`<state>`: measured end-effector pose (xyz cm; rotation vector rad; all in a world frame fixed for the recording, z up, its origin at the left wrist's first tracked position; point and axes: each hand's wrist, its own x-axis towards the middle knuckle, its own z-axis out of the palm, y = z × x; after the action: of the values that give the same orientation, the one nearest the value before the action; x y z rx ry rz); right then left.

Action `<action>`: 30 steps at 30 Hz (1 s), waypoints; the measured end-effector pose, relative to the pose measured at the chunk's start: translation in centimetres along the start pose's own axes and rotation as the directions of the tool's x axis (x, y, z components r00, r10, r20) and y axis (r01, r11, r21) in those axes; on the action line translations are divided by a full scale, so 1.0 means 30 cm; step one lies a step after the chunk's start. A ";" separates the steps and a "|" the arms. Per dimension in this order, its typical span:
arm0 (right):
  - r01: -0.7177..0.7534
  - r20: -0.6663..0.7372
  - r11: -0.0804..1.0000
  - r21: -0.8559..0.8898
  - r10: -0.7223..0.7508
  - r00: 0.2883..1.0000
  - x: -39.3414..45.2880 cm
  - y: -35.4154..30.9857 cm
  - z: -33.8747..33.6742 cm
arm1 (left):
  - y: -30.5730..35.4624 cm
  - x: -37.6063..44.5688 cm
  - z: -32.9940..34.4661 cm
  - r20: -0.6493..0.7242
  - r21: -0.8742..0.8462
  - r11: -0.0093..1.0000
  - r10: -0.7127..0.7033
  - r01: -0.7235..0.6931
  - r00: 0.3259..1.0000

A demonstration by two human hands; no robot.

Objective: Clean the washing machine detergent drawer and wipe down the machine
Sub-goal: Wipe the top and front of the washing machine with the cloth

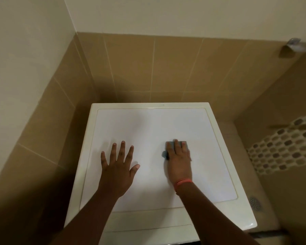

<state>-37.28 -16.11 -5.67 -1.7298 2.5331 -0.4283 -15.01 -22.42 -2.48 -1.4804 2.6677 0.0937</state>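
The white top of the washing machine [148, 124] fills the middle of the view, seen from above. My left hand [118, 165] lies flat on its left half, fingers spread and straight. My right hand [178, 160], with an orange band at the wrist, presses straight fingers down on a small blue-grey cloth [169, 147] on the right half of the top. Most of the cloth is hidden under the hand. The detergent drawer is out of view.
Tan tiled walls [148, 68] close in the machine at the back and left. To the right are a mosaic tile strip [286, 149], a floor drain [254, 204] and a metal wall fitting [293, 44]. A narrow gap runs along the machine's left side.
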 end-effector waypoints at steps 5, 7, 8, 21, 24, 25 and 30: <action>0.320 0.070 0.947 -0.026 -0.317 0.946 0.063 -0.060 0.049 | 0.000 0.038 0.009 -0.028 -0.029 0.999 0.032 -0.033 0.999; 0.135 -0.001 0.989 -0.055 -0.135 0.991 0.114 0.009 0.013 | -0.011 0.051 0.008 -0.046 -0.031 0.999 0.035 -0.036 0.998; 0.024 -0.029 0.998 -0.062 -0.025 0.999 0.134 0.048 -0.008 | -0.018 0.057 0.008 -0.052 -0.029 0.999 0.033 -0.034 0.998; 0.146 0.013 0.989 -0.025 -0.145 0.989 0.200 0.014 0.015 | -0.053 0.118 0.007 -0.063 -0.042 0.998 0.036 -0.038 0.997; -0.107 0.006 0.991 -0.076 0.108 0.994 0.255 0.048 -0.003 | -0.061 0.121 0.008 -0.050 -0.046 0.999 0.025 -0.027 0.998; -0.091 -0.024 0.994 -0.058 0.090 0.996 0.248 0.006 0.006 | -0.062 0.117 0.013 -0.042 -0.048 0.999 0.020 -0.022 0.999; 0.404 0.081 0.915 0.009 -0.404 0.911 0.257 -0.157 0.072 | -0.052 0.103 0.020 -0.021 -0.052 0.998 0.040 -0.041 0.999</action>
<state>-35.49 -25.24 -5.64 -2.2290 2.1153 -0.3529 -15.28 -25.78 -3.43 -1.4493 2.7319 0.1532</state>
